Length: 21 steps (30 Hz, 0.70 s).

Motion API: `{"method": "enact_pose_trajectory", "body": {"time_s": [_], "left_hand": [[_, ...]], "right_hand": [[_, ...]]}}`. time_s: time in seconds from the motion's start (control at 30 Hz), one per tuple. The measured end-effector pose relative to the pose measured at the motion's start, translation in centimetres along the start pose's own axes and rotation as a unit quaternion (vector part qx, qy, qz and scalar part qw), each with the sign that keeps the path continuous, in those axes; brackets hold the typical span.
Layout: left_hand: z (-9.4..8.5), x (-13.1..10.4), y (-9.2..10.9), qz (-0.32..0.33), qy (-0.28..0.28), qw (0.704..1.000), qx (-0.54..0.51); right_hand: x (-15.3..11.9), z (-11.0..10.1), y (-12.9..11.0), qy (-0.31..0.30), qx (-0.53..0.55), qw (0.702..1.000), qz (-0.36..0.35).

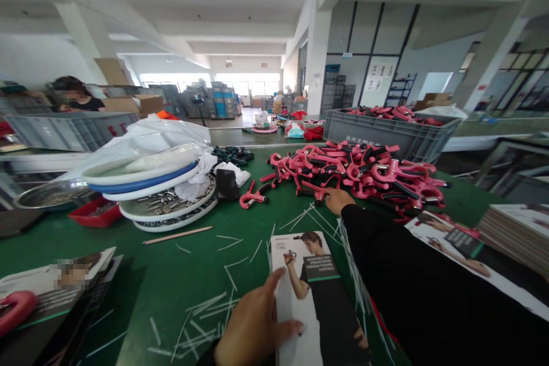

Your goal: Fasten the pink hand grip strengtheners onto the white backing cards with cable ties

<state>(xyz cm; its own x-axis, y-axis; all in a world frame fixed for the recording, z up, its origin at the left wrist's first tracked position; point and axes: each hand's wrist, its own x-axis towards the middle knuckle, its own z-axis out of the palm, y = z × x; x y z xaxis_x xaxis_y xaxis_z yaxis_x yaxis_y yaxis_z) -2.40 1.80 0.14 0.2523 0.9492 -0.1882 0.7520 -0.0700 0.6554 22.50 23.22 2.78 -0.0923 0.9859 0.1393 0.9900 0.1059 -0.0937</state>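
Observation:
A printed card, marked for an adjustable grip strengthener, lies in front of me. My left hand holds it by the left side, thumb across its face and index finger along the edge; the other fingers are hidden. Farther forward, my right hand is closed at the end of a pink and black hand grip strengthener, at the near edge of a heap of similar strengtheners. Part of its grasp is hidden by the hand. One more strengthener lies apart, left of the heap.
Thin white strips litter the green table. A pencil, stacked plates with metal parts and a red tray are left. Card stacks stand right, a grey crate behind. A person sits far left.

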Motion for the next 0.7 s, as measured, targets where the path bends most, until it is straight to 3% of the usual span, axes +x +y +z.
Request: {"method": "enact_pose_trajectory", "body": {"time_s": [0.17,0.37,0.57,0.7], "left_hand": [[0.5,0.0,0.5,0.033,-0.017,0.999,-0.035],[0.4,0.1,0.5,0.011,0.008,0.999,-0.051],[-0.3,0.1,0.1,-0.02,0.048,0.999,0.001],[-1.4,0.3,-0.9,-0.02,0.058,0.998,0.02]], "right_hand": [[1.5,-0.3,-2.5,-0.001,-0.032,0.999,-0.03],[3.2,1.0,-5.1,-0.029,-0.07,0.997,-0.028],[2.1,0.3,-4.2,-0.039,-0.063,0.994,-0.074],[0.2,-2.0,-3.5,0.031,-0.021,0.996,-0.086]]}}
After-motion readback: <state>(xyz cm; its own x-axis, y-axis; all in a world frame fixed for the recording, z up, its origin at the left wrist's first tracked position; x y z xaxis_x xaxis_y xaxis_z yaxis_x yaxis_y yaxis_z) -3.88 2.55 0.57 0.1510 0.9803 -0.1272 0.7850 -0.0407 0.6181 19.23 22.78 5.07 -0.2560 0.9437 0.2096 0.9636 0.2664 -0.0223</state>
